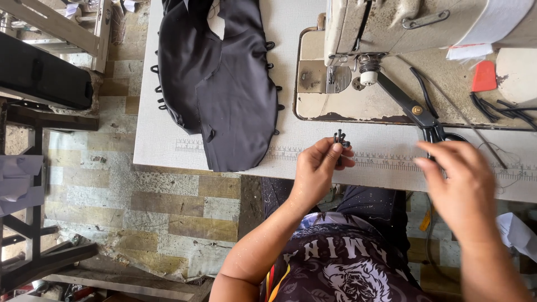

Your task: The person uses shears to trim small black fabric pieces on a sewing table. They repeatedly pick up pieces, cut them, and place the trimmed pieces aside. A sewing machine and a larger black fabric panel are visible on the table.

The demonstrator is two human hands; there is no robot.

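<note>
Loops (340, 138) sit pinched in left hand (319, 168) near the scissors (425, 118); blurred right hand (460, 184), fingers apart, could nick itself.

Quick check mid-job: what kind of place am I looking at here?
Likely a small tailoring workshop: an industrial sewing machine set in a white table, scissors beside it, and a dark garment piece with loops.

On the worktop (168, 140): garment (221, 84) far left, sewing machine (403, 33) far right, scissors (417, 112) before it. Near edge: left hand (319, 168) pinching small loops (340, 138), right hand (464, 190) to its right, beside scissors.
</note>
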